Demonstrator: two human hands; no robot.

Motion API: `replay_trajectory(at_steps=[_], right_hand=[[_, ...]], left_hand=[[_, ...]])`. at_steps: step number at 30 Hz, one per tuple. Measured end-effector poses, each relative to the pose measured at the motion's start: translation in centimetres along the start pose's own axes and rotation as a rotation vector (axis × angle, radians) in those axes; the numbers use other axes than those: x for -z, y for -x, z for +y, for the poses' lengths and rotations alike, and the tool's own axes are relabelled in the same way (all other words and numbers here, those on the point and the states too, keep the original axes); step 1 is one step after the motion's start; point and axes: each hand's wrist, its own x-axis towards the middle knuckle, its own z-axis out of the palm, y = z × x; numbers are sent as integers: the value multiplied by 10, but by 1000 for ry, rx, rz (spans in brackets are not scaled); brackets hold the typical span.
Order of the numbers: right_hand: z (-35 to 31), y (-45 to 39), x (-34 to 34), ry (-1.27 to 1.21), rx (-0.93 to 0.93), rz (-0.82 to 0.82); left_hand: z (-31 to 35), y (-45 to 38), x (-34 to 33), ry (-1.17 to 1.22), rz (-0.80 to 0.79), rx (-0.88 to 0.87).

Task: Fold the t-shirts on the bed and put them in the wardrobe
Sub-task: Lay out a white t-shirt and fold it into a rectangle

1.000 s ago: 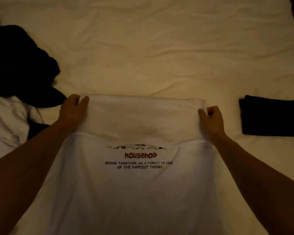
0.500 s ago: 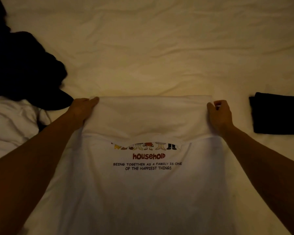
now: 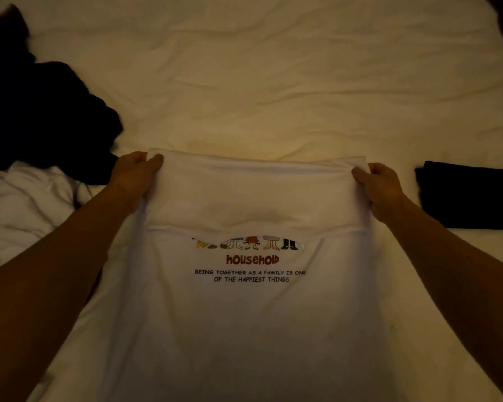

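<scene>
On a dim, rumpled cream bed [image 3: 273, 82], both hands' fingers [image 3: 154, 161] pinch the white t-shirt [image 3: 253, 329].

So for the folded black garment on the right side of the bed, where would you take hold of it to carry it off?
Probably by its two short ends, coming from the near side. The folded black garment lies flat as a neat rectangle on the bed sheet, free of the right hand; supporting both ends should keep the folds together. Its far-right end is out of frame.

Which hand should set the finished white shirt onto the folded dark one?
Right, probably. The right hand pinches the white shirt nearest the folded dark shirt; the left hand grips the far corner.
</scene>
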Motion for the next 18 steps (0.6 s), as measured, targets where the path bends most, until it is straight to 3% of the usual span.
replay_trajectory(at_steps=[7, 11, 14, 18], right_hand=[[-1, 69, 49, -143, 147, -95], [33, 126, 80, -177, 178, -173], [80, 162, 92, -114, 158, -209], [137, 191, 87, -62, 82, -206]], left_hand=[[7, 78, 56, -56, -27, -269], [-27, 128, 95, -12, -151, -192], [-71, 158, 107, -118, -262, -92], [-123, 177, 115, -191, -289, 19]])
